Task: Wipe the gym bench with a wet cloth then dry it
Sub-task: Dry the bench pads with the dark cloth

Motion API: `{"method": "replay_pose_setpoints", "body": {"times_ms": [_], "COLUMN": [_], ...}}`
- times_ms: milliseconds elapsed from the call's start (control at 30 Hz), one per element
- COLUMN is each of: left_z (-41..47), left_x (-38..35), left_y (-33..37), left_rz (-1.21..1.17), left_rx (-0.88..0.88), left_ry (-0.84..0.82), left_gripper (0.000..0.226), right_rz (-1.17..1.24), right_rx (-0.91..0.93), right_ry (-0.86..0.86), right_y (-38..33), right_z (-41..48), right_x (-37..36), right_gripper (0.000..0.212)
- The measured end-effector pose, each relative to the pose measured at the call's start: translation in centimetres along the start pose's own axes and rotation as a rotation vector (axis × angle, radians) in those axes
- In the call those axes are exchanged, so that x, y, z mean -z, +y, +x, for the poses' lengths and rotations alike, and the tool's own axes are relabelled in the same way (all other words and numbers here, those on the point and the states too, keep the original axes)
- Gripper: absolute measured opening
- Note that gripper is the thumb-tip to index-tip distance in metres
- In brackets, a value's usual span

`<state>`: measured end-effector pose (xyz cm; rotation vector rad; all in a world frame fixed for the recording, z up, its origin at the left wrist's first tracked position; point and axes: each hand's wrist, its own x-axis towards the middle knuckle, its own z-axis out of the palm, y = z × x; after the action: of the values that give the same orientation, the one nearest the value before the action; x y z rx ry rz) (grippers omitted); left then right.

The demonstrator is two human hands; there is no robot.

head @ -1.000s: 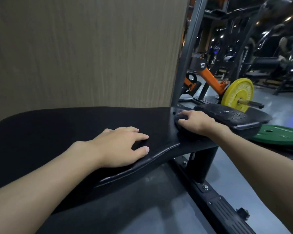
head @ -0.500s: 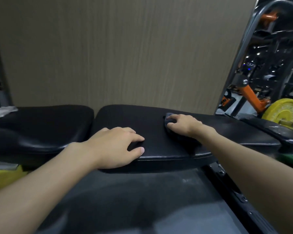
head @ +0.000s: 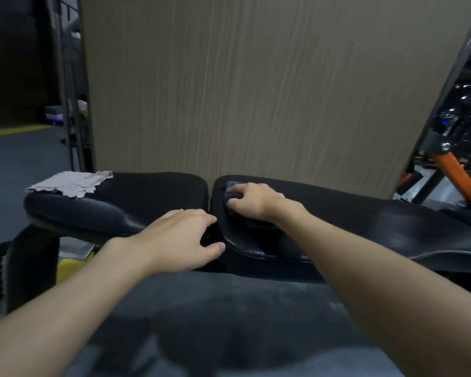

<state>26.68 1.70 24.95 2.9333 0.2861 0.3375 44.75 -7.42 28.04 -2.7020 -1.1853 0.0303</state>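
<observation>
While the right hand (head: 253,202) lies on the bench's long right pad (head: 378,221), its fingers are bent down over a dark cloth (head: 233,186) and its thumb tucks in at the near side. The cloth is bunched under the palm, and it is pressed against the pad's left end, just beside the gap between the two pads. A fold of it shows past the fingertips on the far side.

The left hand (head: 180,235) rests on the near edge of the bench, across that same gap. Its fingers are relaxed and slightly spread on top, and the thumb reaches right along the edge. It holds nothing.

A pale grey cloth (head: 71,183) lies flat on the far left corner of the left pad (head: 152,191), well apart from both hands. Behind the bench stands a wood-grain panel (head: 256,91). An orange machine frame (head: 452,170) shows at the far right.
</observation>
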Motion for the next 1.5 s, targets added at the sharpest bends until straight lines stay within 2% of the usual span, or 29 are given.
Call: {"method": "replay_pose_setpoints", "body": {"times_ms": [133, 200, 333, 533, 833, 1067, 1200, 1267, 1333, 1500], "left_z": [0.1, 0.5, 1.7, 4.1, 9.5, 13.1, 15.0, 15.8, 16.3, 16.3], "left_x": [-0.1, -0.3, -0.5, -0.9, -4.4, -6.1, -7.0, -7.5, -7.7, -7.5], "left_y": [0.0, 0.1, 0.1, 2.9, 13.8, 20.7, 24.4, 26.1, 27.2, 26.9], "left_rz": [-0.201, -0.274, -0.409, -0.522, -0.362, -0.288, -0.180, -0.081, 0.004, 0.017], "left_rx": [0.075, 0.112, 0.155, 0.064, -0.102, -0.185, -0.282, -0.298, -0.290, -0.278], "left_ry": [0.060, 0.108, 0.219, 0.250, 0.038, -0.045, -0.130, -0.180, -0.210, -0.230], "left_gripper": [0.030, 0.026, 0.028, 0.042, 0.036, 0.033, 0.032, 0.036, 0.043, 0.046], "right_rz": [-0.003, 0.004, -0.039, -0.051, -0.047, 0.090, 0.094, 0.111, 0.164, 0.267], "right_rx": [0.071, 0.134, 0.281, 0.263, 0.051, -0.074, -0.244, -0.347, -0.434, -0.674], "right_ry": [-0.008, -0.012, -0.002, 0.126, 0.277, 0.349, 0.435, 0.472, 0.486, 0.613], "right_y": [-1.2, -1.6, -2.1, 2.6, 16.1, 24.6, 32.5, 36.2, 39.1, 45.3], "right_z": [-0.6, -1.6, -5.1, -11.1, -15.8, -15.6, -15.6, -15.7, -15.8, -17.1], "right_x": [-0.4, -0.7, -1.2, -1.1, 0.6, 2.4, 3.6, 4.3, 5.1, 6.5], "right_gripper": [0.052, 0.050, 0.049, 0.053, 0.052, 0.045, 0.048, 0.052, 0.047, 0.042]}}
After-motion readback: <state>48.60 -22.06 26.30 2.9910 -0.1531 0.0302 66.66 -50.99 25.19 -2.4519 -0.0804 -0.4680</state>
